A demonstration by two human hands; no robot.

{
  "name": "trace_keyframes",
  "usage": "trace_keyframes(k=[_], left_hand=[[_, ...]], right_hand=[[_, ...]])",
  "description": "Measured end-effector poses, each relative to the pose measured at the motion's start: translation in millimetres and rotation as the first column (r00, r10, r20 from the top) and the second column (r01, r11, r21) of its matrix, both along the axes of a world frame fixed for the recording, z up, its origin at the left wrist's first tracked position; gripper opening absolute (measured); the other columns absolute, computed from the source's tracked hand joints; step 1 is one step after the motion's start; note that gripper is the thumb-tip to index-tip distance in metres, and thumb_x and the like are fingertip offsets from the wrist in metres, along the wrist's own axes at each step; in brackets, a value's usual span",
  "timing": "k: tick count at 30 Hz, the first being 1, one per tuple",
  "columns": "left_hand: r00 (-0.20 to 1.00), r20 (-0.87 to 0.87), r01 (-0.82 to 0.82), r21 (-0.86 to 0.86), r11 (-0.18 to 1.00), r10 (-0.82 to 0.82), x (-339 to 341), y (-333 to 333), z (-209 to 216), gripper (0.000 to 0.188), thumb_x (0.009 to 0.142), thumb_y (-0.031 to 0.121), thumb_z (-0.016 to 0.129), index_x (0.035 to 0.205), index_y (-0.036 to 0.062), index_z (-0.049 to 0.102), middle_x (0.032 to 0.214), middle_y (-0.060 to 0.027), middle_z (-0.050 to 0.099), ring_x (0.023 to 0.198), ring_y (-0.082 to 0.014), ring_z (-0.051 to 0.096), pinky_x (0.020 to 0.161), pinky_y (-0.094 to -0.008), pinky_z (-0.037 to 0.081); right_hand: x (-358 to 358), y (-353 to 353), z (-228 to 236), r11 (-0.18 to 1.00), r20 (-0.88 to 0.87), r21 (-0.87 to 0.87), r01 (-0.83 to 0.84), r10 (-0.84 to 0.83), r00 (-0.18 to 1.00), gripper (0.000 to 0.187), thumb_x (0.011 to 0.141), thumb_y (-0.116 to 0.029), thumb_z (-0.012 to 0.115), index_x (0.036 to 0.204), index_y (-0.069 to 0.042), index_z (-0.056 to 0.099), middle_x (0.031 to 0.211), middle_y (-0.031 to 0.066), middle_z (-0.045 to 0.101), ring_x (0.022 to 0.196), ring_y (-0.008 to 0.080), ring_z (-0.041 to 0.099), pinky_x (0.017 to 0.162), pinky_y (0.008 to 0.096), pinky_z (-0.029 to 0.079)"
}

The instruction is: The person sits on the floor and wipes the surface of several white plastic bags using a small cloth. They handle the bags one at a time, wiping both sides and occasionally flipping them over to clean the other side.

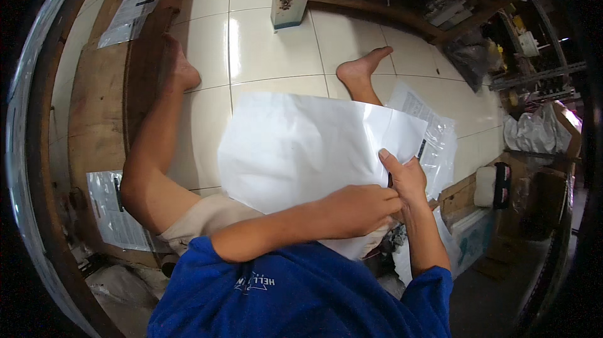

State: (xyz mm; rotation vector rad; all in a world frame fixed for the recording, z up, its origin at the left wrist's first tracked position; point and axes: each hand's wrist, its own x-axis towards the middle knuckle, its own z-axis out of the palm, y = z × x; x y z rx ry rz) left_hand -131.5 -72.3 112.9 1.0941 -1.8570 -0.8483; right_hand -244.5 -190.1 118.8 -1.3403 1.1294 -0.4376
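Observation:
A large white glossy sheet [301, 149], which could be plastic or a flat bag, lies across my lap and spreads over the floor between my legs. My right hand [407, 178] grips its right edge, thumb on top and fingers hidden beneath. My left arm reaches across my body, so my left hand [370, 206] is beside the right palm at the sheet's near right edge. The left fingers are curled closed; what they pinch is hidden from view. Slight creases run through the sheet near the right thumb.
Clear printed plastic packaging [440, 143] lies on the tiles right of the sheet. A translucent jug [290, 2] stands ahead on the floor. A wooden bench [97, 105] runs along the left, with printed sheets on it. Cluttered shelving [527, 43] fills the right.

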Motion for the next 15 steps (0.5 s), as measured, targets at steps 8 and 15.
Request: trace_keyframes(k=[8,15], left_hand=[[0.850,-0.020,-0.526,0.021,0.850,0.526,24.3,-25.1,-146.7,0.068,0.093,0.039,0.055,0.145,-0.0016,0.036,0.154,-0.0229,0.027,0.145,-0.0431,0.015,0.117,-0.0567,0.009],[0.444,-0.550,-0.881,-0.121,0.458,0.707,93.0,-54.4,-11.6,0.058,0.104,0.031,0.034,0.145,-0.0098,0.029,0.154,-0.0261,0.025,0.143,-0.0376,0.023,0.118,-0.0408,0.018]], right_hand=[[-40.8,43.9,116.4,0.900,0.151,-0.329,0.286,-0.248,0.957,0.042,0.093,-0.018,0.065,0.125,0.007,0.055,0.122,0.0141,0.061,0.104,0.0202,0.061,0.092,0.0331,0.049],[-120.6,48.7,183.1,0.646,0.280,-0.549,0.531,-0.456,0.845,0.039,0.094,-0.018,0.061,0.123,0.009,0.057,0.119,0.0143,0.062,0.105,0.0204,0.061,0.092,0.0342,0.048]])
